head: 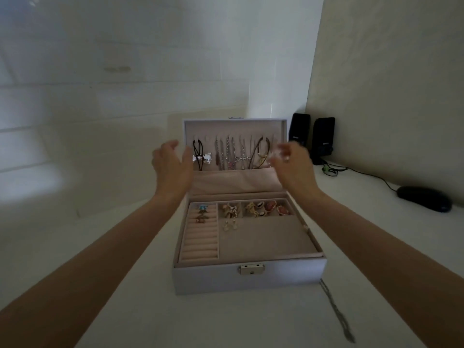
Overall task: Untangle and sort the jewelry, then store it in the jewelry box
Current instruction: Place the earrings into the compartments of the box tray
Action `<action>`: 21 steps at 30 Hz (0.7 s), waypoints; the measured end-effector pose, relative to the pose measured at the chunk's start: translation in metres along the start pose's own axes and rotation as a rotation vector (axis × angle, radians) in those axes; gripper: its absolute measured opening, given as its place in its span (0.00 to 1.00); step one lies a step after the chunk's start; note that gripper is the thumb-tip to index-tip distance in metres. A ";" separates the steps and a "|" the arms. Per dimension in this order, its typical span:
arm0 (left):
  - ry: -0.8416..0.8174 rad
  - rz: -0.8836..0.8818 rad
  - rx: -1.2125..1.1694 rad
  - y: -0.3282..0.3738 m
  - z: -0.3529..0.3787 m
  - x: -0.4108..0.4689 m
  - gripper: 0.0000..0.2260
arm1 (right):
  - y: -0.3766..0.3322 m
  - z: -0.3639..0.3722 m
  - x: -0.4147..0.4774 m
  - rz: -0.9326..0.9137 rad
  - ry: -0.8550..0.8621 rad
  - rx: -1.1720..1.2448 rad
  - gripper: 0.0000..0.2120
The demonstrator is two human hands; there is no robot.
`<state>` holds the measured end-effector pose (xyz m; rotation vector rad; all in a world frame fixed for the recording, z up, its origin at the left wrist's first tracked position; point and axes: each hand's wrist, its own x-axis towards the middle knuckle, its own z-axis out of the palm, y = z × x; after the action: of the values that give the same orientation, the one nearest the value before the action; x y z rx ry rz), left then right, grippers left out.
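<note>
On desk point(226, 322): jewelry box point(213, 277) open, necklaces point(232, 154) hung.

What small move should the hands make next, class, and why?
Probably take the lid by its sides, ready to close it: the left hand and right hand are open either side of it, necklaces hang inside, and rings and earrings sit in the tray. A chain on the table may need storing first.
</note>
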<state>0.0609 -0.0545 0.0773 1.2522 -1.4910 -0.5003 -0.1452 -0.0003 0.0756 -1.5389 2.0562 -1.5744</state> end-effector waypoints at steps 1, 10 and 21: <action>-0.003 -0.160 -0.077 0.007 0.000 0.009 0.23 | 0.002 -0.002 0.014 0.041 0.088 -0.003 0.20; -0.490 -0.817 -0.452 0.007 0.002 0.056 0.30 | -0.007 -0.014 0.050 0.672 -0.248 0.631 0.37; -0.689 -0.571 -0.646 -0.003 -0.012 0.022 0.24 | 0.016 -0.048 0.028 0.546 -0.473 0.781 0.12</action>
<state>0.0757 -0.0716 0.0892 0.9936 -1.2953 -1.7782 -0.1981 0.0081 0.0965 -0.8467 1.2171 -1.3615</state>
